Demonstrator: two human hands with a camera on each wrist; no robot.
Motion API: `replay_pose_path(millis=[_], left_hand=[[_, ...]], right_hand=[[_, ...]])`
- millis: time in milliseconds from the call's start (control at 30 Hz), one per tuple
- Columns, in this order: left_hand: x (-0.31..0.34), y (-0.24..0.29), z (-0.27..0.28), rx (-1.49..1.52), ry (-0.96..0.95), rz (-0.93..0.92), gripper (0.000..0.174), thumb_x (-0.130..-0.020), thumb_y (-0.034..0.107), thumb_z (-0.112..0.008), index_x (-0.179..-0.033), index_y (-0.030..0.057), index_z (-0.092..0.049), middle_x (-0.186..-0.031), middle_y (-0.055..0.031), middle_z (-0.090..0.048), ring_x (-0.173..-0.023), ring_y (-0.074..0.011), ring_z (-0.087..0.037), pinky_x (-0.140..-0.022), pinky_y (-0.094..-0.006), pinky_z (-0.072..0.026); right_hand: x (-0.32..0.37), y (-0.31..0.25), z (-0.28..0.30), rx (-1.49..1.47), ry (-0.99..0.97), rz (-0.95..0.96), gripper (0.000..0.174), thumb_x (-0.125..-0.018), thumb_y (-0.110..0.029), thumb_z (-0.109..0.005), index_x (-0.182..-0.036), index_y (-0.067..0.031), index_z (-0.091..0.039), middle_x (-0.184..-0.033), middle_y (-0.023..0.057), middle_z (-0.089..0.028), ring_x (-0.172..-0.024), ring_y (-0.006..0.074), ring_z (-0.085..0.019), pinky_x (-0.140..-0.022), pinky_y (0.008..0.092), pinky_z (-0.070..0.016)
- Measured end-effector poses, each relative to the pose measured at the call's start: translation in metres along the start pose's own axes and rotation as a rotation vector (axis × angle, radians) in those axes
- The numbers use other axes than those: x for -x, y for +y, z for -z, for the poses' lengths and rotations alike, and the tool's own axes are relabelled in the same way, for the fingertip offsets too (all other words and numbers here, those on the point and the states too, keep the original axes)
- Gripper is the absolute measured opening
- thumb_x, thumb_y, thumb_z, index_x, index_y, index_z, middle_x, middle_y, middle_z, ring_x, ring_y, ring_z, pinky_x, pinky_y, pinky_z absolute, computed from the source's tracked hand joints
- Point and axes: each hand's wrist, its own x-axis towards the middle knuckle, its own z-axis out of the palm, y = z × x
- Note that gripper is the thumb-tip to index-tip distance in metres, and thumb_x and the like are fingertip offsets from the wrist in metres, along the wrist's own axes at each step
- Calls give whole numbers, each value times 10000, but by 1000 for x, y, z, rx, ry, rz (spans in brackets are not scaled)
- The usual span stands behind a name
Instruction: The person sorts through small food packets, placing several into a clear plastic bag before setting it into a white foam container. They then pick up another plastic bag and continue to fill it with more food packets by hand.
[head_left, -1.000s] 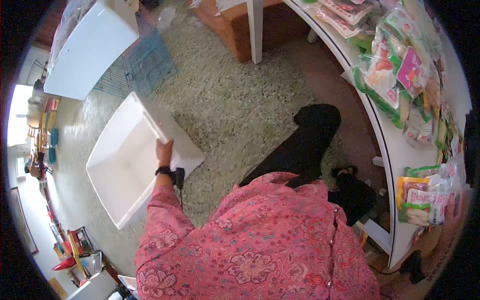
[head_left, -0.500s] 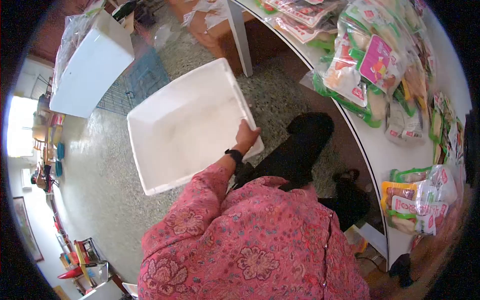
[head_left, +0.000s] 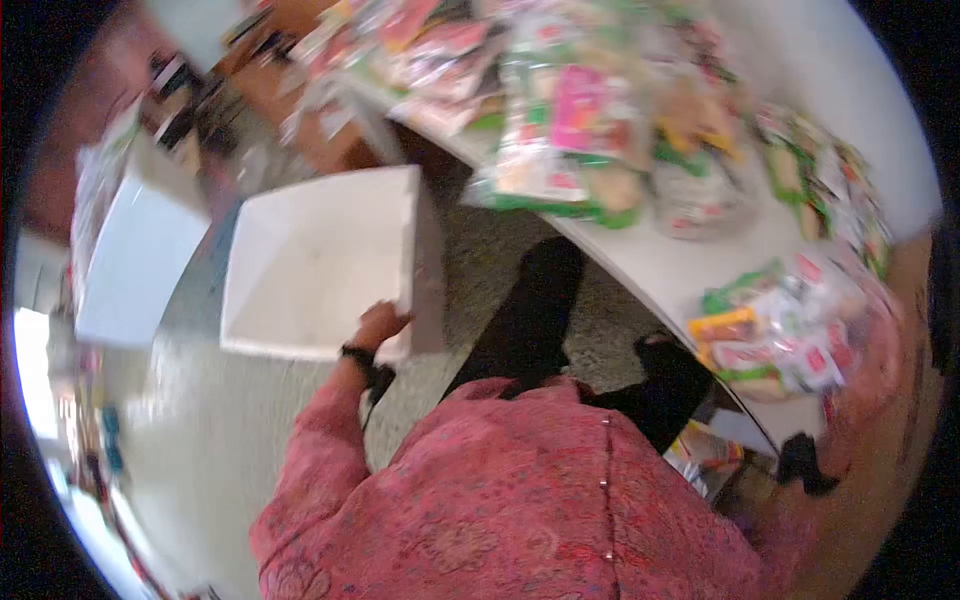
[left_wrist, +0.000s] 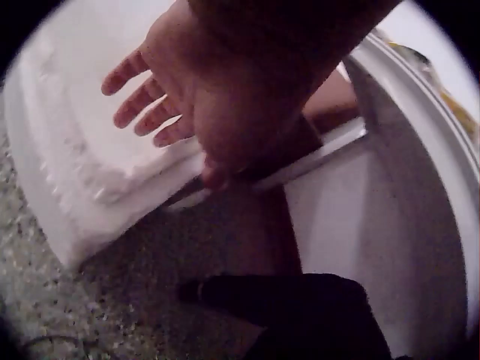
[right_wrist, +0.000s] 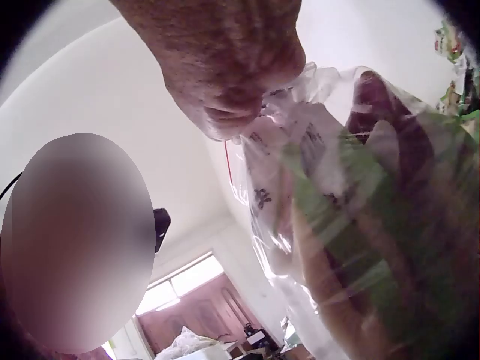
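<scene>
My left hand [head_left: 380, 325] holds a large white plastic bin [head_left: 320, 270] by its near right rim. In the left wrist view the fingers [left_wrist: 139, 105] reach over the bin wall [left_wrist: 67, 195], with the thumb on the outside. The bin is tilted, and its visible inside holds nothing. At the table's right end, my right hand [right_wrist: 240, 71] grips the gathered top of a clear plastic bag [right_wrist: 322, 187]. Green, white and brown packs show through the bag; blur hides their exact contents.
A white table [head_left: 650, 280] curves along the right, bearing a heap of packaged food [head_left: 570, 120]. Another white bin [head_left: 140, 255] stands at the far left, with clear plastic over its top. Below, a black-clad leg [head_left: 530, 310] is beside the table.
The white bin first swung right and up towards the table, then shifted slightly left, its rim held throughout. The view has turned to the right, and the bagged packs appear nearer the body.
</scene>
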Motion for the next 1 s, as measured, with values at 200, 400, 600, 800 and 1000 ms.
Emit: replay_pose_path(millis=[200,400,600,800,1000], left_hand=[[68,121,173,475,71,-643,471,-748,309,-630,-1117,43,-508,-1071,-131,-556,-965,-267,-542,-830,-346,-420],[213,278,307,353,668,-1484,728,-592,462,-701,-1139,38,-475,-1148,-133,-504,-1081,-295,-462,-902,-372,-359],[251,334,319,-217,667,-1546,535,-649,466,-645,-919,24,-512,-902,-139,-539,-857,-322,-521,-726,-392,-417],[252,275,303,-263,429,-1424,279,-794,327,-538,-797,50,-501,-641,-129,-499,-616,-341,-506,-534,-399,-393],[251,154,286,31,420,-843,135,-810,153,-528,-794,19,-533,-628,-152,-479,-569,-222,-502,-540,-312,-416]], right_hand=[[-7,-26,15,-10,42,91,128,-736,-26,-544,-844,13,-602,-922,139,-589,-882,259,-561,-786,350,-438],[-22,-60,19,50,-29,406,144,-738,-149,-570,-764,-12,-608,-822,109,-594,-767,262,-576,-674,329,-439],[-21,-85,12,-22,35,569,251,-572,-251,-633,-716,-63,-552,-724,59,-539,-645,244,-547,-554,354,-428],[-3,-111,-15,-258,-216,523,213,-716,-221,-594,-826,-38,-595,-893,109,-583,-768,257,-575,-644,328,-456],[5,-113,-31,-545,-383,520,285,-741,-227,-597,-967,-56,-571,-996,111,-562,-871,275,-563,-731,356,-458]])
